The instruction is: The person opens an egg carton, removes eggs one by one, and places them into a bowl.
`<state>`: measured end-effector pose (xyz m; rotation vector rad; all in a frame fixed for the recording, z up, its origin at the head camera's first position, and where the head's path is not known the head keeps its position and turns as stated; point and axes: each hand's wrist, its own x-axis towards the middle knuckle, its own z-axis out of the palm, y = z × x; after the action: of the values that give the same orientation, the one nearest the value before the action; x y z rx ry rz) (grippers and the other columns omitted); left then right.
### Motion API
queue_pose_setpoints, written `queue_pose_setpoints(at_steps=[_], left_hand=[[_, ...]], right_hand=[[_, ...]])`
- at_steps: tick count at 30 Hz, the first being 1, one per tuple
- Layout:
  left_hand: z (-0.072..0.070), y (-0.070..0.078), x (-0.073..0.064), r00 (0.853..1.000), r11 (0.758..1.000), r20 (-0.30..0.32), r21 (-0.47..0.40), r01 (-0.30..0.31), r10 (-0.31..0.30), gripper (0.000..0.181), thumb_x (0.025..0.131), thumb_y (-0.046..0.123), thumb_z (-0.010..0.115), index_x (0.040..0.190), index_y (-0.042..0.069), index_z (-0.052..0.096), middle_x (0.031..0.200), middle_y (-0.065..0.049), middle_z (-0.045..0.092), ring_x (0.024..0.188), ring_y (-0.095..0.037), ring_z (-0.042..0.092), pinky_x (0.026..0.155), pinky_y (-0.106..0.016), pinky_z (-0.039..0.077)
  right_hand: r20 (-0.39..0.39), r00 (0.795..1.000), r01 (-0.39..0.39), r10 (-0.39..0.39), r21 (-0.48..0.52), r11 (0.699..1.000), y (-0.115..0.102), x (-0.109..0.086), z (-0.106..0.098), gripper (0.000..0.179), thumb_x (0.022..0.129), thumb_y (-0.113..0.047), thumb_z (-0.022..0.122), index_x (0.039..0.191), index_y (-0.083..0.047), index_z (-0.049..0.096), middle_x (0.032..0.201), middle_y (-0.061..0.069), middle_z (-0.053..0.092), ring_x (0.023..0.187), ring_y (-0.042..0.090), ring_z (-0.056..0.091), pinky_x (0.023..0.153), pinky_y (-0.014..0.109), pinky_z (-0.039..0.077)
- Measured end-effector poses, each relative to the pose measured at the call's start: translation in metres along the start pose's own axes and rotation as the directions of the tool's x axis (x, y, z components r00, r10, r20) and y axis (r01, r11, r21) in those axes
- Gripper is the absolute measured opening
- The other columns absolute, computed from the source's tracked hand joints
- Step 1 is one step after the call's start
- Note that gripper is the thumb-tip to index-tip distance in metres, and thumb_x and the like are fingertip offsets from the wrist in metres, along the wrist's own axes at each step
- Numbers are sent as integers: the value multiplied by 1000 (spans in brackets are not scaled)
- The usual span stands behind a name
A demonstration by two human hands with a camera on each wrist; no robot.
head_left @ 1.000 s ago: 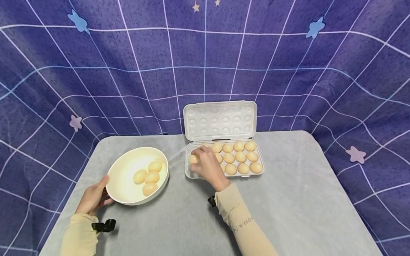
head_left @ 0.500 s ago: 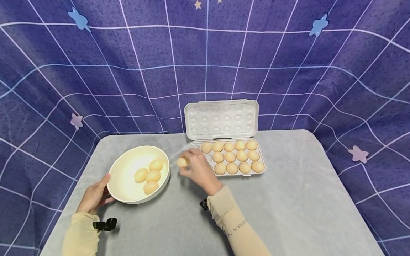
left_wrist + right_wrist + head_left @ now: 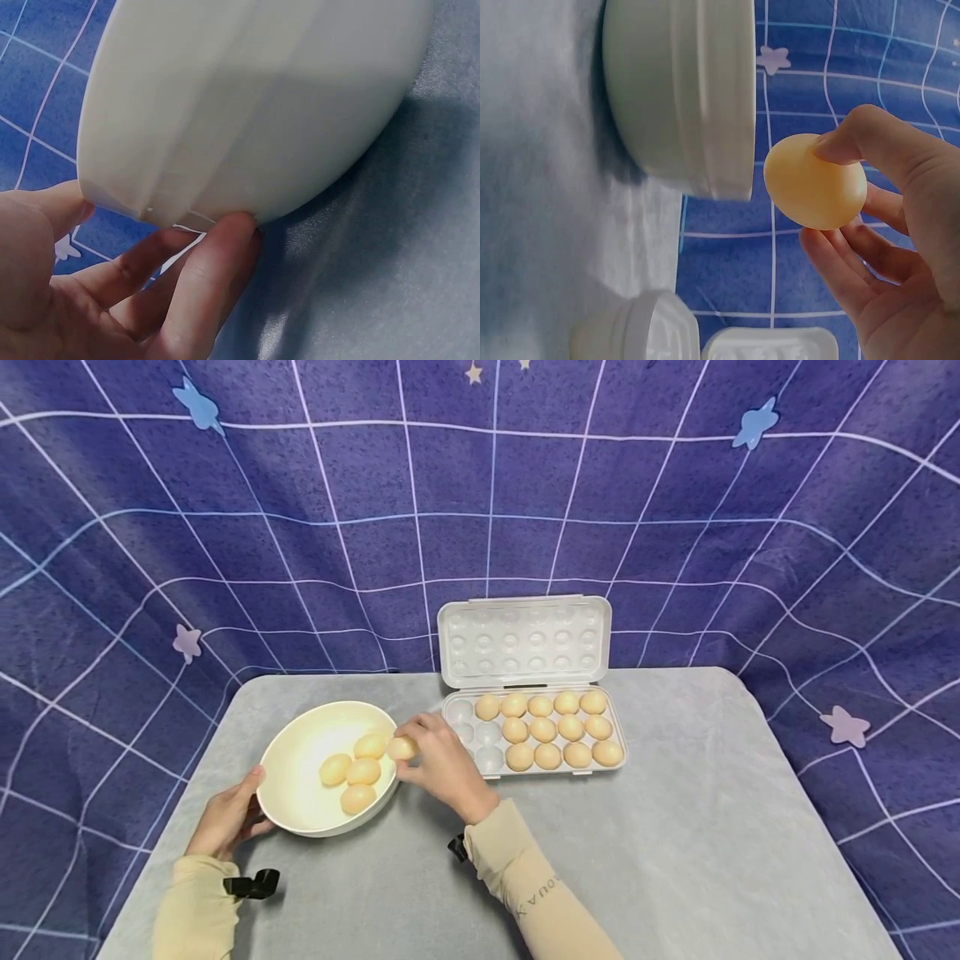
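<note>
Right hand (image 3: 446, 770) pinches an egg (image 3: 402, 748) at the rim of the bowl (image 3: 295, 783)

Held just above the bowl's right edge and apart from it, the egg has the hollow to its left. Its long axis is hard to tell. The left hand (image 3: 227, 817) grips the bowl's opposite side, farther from the egg.

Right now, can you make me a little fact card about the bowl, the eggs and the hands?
Left hand: holds the cream bowl at its rim and side
Right hand: pinches one egg by the bowl's rim
In the bowl: four eggs
In the white egg carton: thirteen eggs
Carton's lid: open, standing up behind
Under everything: grey table
Behind: blue backdrop with grid lines and stars
</note>
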<state>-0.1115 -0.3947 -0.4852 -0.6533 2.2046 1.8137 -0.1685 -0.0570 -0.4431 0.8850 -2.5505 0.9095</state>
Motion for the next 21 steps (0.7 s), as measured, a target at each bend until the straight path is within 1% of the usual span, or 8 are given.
queue_pose_setpoints(at_steps=[4, 9, 15, 21], left_hand=[[1, 1, 0, 1000, 1000, -11, 6, 0, 0, 90, 100, 56, 45, 148, -16, 23, 79, 16, 65, 75, 2, 65, 71, -24, 62], [2, 1, -2, 1000, 1000, -20, 0, 3, -3, 89, 100, 56, 46, 148, -16, 23, 79, 16, 64, 74, 2, 64, 71, -24, 62], [2, 0, -1, 1000, 1000, -17, 3, 2, -2, 89, 100, 57, 45, 148, -16, 24, 78, 16, 65, 74, 2, 65, 71, -24, 62], [1, -1, 1, 1000, 1000, -22, -7, 0, 0, 89, 100, 57, 46, 148, -16, 25, 78, 16, 65, 74, 2, 65, 70, -24, 62]], right_hand=[[22, 999, 24, -23, -17, 1000, -6, 3, 4, 32, 76, -18, 78, 107, -12, 72, 108, 2, 66, 104, 16, 59, 91, 23, 53], [79, 996, 35, -33, -29, 999, -10, 7, 10, 32, 77, -18, 78, 108, -11, 72, 112, 4, 65, 108, 18, 58, 96, 24, 51], [135, 990, 54, -49, -35, 998, -12, 11, 16, 33, 77, -17, 78, 108, -10, 72, 110, 2, 67, 105, 17, 59, 94, 24, 51], [173, 982, 93, -76, -92, 991, -13, 15, 23, 34, 74, -17, 78, 107, -10, 73, 110, 1, 67, 105, 16, 59, 93, 22, 51]])
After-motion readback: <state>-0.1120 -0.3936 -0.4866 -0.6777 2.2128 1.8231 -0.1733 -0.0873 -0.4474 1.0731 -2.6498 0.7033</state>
